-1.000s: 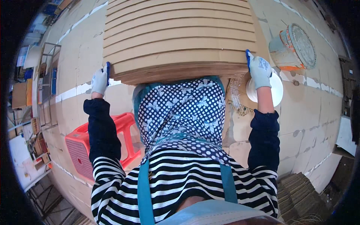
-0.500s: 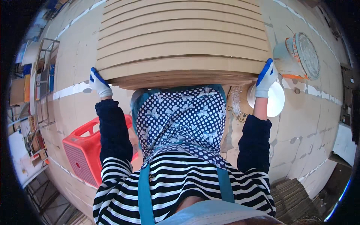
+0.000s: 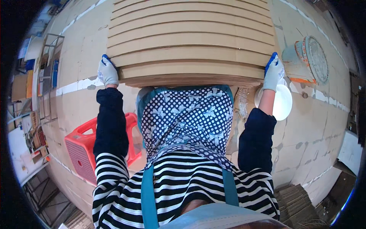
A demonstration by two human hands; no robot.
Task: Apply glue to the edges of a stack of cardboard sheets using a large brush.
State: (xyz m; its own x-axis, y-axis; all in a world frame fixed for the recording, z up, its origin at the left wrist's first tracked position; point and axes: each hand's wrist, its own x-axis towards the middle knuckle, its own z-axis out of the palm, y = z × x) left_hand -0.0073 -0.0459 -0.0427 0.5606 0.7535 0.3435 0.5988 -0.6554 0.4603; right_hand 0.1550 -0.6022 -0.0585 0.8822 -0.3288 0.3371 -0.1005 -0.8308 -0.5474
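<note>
A wide stack of brown cardboard sheets (image 3: 190, 45) lies in front of me, its sheets overlapping in stepped rows. At the stack's near left corner, my left hand (image 3: 108, 71), in a white glove with blue fingertips, is closed on the sheet edges. The matching gloved right hand (image 3: 273, 73) grips the near right corner. My fingers' undersides are hidden by the cardboard, so how many sheets are held cannot be told. The near edge of the stack rests close against my polka-dot apron (image 3: 187, 114).
A red plastic stool (image 3: 82, 149) lies tipped at my left. On the right stand a white round container (image 3: 281, 102) and a larger grey bucket (image 3: 301, 61). Metal racks (image 3: 47, 76) line the far left. Flattened cardboard (image 3: 295, 202) is piled behind me at right.
Both hands have moved slightly forward along the ends of the stack, the left one also inward. The loose bunch of layers at the near edge now looks thinner and more even.
</note>
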